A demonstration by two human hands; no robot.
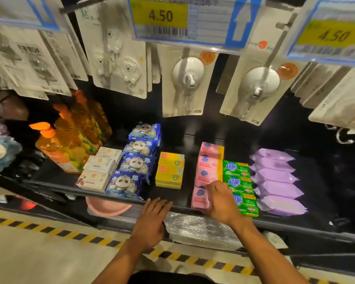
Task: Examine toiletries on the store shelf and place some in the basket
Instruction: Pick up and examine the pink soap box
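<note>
Right hand (219, 199): fingers curled round frontmost pink soap pack (199, 198), at front edge of shelf (189, 179), just beside green soap packs (239, 184). Left hand (152, 220): fingers straight, released, resting on shelf front edge, left of pink row. Yellow soap boxes (169, 171) further back, between blue panda packs (135, 162) and pink row.

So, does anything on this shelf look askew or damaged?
Only the front pink plastic-wrapped soap pack: it sits askew, left of its row, where the right hand grips it. Nothing looks spilled or damaged.
</note>
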